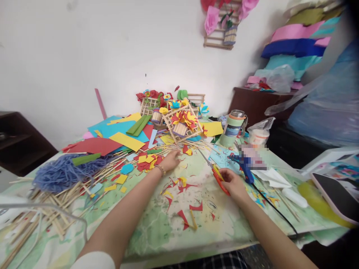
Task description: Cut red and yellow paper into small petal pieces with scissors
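My left hand [170, 160] rests low over the table, fingers loosely apart and nothing visible in them. Just beyond its fingertips lie small red and yellow paper pieces [187, 150]. Scissors [215, 172] with orange and yellow handles are gripped in my right hand [231, 183], their blades pointing away and to the left. Between my arms are scattered red paper offcuts [196, 206] and yellow scraps. Left of my left hand is a heap of cut red and yellow paper squares [147, 160]. A blue glue gun [245, 168] lies right of my right hand.
At the back stand stick frames with paper flowers [183, 121]. A green tumbler [232, 129] stands at the back right. Purple yarn [70, 173], wooden sticks [60, 209] and coloured sheets [95, 146] cover the left. A phone [335, 194] lies at right, near the glue gun's black cord [276, 207].
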A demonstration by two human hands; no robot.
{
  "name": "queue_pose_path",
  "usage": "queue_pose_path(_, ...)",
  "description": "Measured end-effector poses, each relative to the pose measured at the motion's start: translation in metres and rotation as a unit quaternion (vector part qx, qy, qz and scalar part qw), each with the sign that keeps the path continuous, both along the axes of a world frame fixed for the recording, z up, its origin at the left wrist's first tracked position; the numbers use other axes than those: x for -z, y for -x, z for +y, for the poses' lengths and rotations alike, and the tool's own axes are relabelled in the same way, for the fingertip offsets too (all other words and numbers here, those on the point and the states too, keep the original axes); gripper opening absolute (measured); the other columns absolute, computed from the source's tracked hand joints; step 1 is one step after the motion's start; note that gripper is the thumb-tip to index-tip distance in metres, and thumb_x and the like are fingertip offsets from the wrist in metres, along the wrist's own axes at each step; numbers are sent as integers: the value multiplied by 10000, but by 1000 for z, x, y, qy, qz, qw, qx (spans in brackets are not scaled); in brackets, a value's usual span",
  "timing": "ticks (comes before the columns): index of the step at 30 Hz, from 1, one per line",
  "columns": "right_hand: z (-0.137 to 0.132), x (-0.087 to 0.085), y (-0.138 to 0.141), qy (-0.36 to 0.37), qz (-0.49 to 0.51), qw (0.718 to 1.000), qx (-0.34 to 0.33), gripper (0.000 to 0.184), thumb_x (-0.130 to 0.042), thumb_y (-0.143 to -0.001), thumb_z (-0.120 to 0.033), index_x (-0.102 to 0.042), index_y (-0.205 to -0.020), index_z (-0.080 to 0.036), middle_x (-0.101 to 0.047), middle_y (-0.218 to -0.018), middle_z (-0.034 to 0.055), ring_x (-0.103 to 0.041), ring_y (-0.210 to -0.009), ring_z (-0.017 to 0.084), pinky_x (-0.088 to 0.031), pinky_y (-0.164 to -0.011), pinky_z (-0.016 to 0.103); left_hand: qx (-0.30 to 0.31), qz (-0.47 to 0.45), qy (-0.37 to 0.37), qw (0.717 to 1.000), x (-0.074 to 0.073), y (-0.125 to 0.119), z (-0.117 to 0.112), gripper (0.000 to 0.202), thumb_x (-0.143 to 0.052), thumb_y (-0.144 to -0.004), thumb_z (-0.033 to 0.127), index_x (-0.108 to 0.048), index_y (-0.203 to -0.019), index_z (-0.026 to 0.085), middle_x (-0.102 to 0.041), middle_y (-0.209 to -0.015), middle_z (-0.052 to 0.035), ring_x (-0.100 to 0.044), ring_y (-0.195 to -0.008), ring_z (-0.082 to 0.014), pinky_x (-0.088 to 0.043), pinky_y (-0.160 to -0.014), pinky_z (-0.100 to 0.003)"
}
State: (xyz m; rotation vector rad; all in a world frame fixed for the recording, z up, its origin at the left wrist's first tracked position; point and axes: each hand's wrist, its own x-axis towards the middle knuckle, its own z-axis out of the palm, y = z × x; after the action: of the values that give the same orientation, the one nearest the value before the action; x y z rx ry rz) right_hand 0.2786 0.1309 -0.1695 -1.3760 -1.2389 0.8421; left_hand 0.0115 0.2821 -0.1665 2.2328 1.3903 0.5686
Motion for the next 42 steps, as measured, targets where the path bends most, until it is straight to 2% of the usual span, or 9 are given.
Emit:
queue_pose_path(6,-2,-6,0,23,45,999,-8,275,-710,-509,-234,-674,-780,-210,-682,-709,9,-605,-639,193,-444,-579,288,79,-20,46,996,-3,7,-20,326,-603,-876,214,-700,-1181,153,-720,-1269,-144,-704,-1141,-247,-546,-1050,-377)
queue_pose_path(12,-5,-8,-2,20,63,998,14,294,-696,-501,-270,-645,-788,-230,-688,-726,23,-605,-668,220,-456,-599,312,212,1,134,968,-26,22,-51,194,-721,-830,308,-782,-978,197,-805,-982,-48,-755,-870,-192,-601,-805,-263)
queue_pose_path(16,-4,-9,-1,7,79,996,31,288,-692,-496,-277,-640,-776,-232,-667,-706,19,-588,-659,212,-439,-590,305,146,-6,89,985,-36,21,-38,313,-589,-927,324,-745,-1164,193,-761,-1253,-108,-721,-1136,-246,-558,-1029,-347)
queue_pose_path(19,-3,-8,-2,5,103,994,40,287,-701,-479,-259,-642,-758,-226,-667,-699,17,-581,-662,204,-429,-588,294,69,-7,46,997,-29,10,-21,476,-497,-920,208,-638,-1373,173,-631,-1488,-146,-567,-1408,-285,-412,-1221,-449)
queue_pose_path(22,-3,-6,-4,2,109,993,50,288,-699,-471,-241,-652,-754,-219,-677,-703,19,-589,-669,207,-438,-594,292,41,1,34,999,-18,-3,-15,579,-551,-844,155,-608,-1420,144,-597,-1527,-173,-516,-1468,-314,-363,-1260,-489)
queue_pose_path(28,-3,0,-7,-22,84,994,64,273,-670,-498,-257,-647,-767,-223,-681,-708,22,-597,-664,216,-448,-578,296,97,-10,54,994,-12,-4,-26,448,-582,-843,178,-721,-1269,168,-630,-1506,-129,-577,-1412,-268,-396,-1241,-407)
queue_pose_path(33,-3,1,-7,-18,81,994,66,272,-668,-502,-264,-636,-771,-231,-677,-703,18,-590,-665,214,-441,-573,292,133,-32,119,983,-14,11,-35,364,-561,-886,226,-759,-1188,178,-754,-1318,-108,-708,-1189,-231,-545,-1066,-356)
queue_pose_path(39,-2,2,-8,-16,57,996,71,286,-664,-503,-289,-618,-781,-240,-663,-702,22,-574,-651,215,-425,-565,298,198,-32,216,956,-31,36,-52,341,-678,-877,387,-807,-1128,196,-823,-1124,-77,-749,-991,-213,-580,-896,-293)
queue_pose_path(42,-2,1,-9,-12,57,996,74,293,-663,-500,-298,-613,-782,-238,-649,-702,20,-573,-650,216,-420,-572,305,235,-21,241,941,-38,41,-55,331,-686,-881,423,-818,-1087,200,-828,-1096,-75,-756,-981,-214,-581,-895,-288)
